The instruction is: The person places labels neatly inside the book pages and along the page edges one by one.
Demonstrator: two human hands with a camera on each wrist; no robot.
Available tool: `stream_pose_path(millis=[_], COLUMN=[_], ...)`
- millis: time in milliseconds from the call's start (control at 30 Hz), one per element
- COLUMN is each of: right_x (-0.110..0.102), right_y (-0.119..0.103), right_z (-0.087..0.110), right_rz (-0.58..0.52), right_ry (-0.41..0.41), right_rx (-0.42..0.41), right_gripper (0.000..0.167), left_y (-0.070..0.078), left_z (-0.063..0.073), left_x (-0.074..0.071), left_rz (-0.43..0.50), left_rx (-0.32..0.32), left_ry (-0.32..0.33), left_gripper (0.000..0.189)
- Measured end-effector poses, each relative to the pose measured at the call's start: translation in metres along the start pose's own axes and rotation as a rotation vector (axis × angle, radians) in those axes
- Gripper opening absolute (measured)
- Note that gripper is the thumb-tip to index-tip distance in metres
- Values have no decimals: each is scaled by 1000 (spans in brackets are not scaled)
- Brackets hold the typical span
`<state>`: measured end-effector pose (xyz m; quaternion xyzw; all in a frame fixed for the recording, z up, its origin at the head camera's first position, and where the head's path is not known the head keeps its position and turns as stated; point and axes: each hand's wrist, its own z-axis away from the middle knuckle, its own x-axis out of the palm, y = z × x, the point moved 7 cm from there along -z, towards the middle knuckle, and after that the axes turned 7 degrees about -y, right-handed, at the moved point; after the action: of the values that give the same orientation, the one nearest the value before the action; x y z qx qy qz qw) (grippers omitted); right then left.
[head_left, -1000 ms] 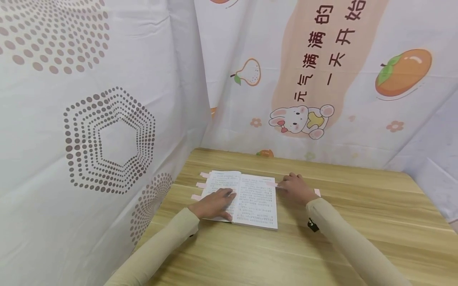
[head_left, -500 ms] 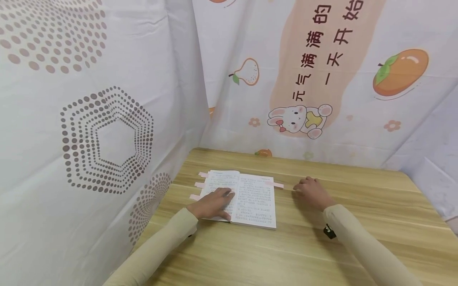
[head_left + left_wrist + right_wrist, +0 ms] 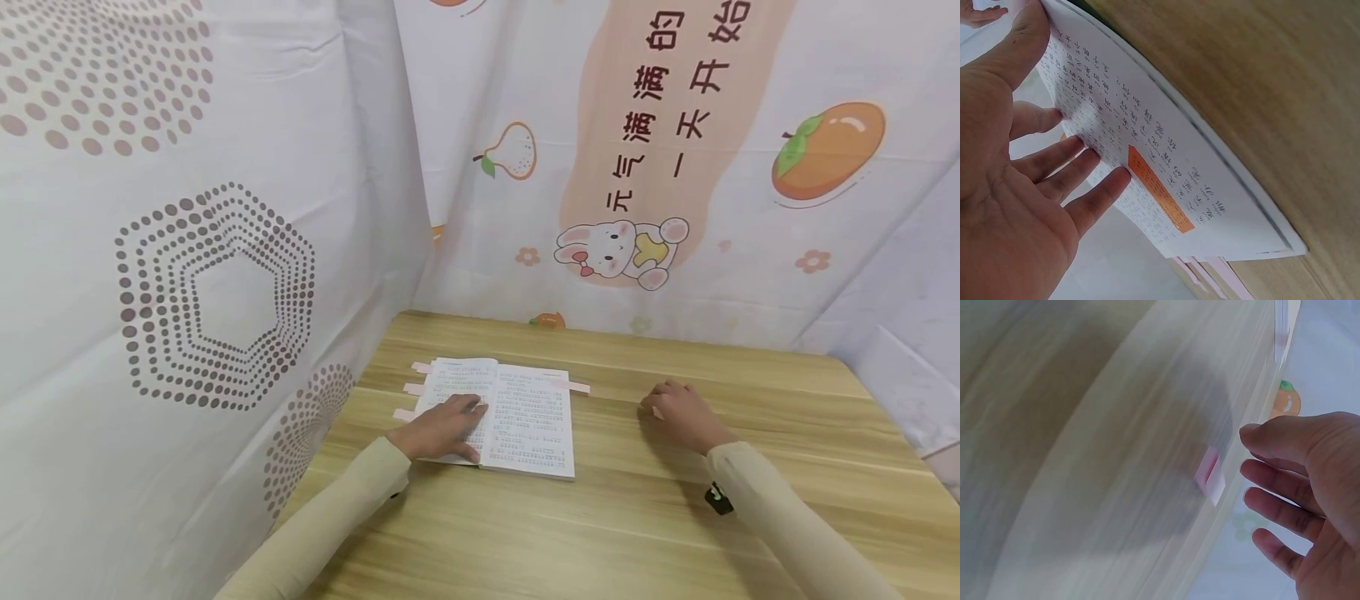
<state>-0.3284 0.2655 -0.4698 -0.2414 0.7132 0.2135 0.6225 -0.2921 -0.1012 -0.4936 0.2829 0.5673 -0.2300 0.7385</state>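
Note:
An open book (image 3: 529, 425) lies on the table, its pages covered in rows of small print. My left hand (image 3: 442, 427) rests on the left page with fingers spread. An orange strip (image 3: 1159, 190) sticks to that page in the left wrist view. Pink sticky tabs (image 3: 413, 389) jut from the book's left edge, and one pink tab (image 3: 577, 387) sticks out at the right. To the right of the book, my right hand (image 3: 684, 414) holds nothing, its fingers loosely bent. Beside it, a small pink-and-white pad of sticky tabs (image 3: 1210, 475) shows only in the right wrist view.
The wood-grain table (image 3: 600, 533) extends around the book. A patterned white curtain (image 3: 360, 167) hangs at the left, and a printed cloth (image 3: 465, 275) with fruit and a rabbit hangs behind the table. A small dark object (image 3: 718, 499) shows beneath the right sleeve.
My right hand has let go of the pink tab at the book's right edge and moved right, away from the book. The left hand stays on the page.

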Motion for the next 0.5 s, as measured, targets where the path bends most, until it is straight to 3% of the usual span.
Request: stream_pose_path(millis=[500], right_x=[1], right_y=[10], right_z=[19], right_rz=[-44], right_ry=[-2], right_rx=[-16], right_gripper=[6], left_y=[-2], left_z=[-1], left_x=[2], left_rz=[-25], left_rx=[-7], left_ry=[16], left_gripper=[97])
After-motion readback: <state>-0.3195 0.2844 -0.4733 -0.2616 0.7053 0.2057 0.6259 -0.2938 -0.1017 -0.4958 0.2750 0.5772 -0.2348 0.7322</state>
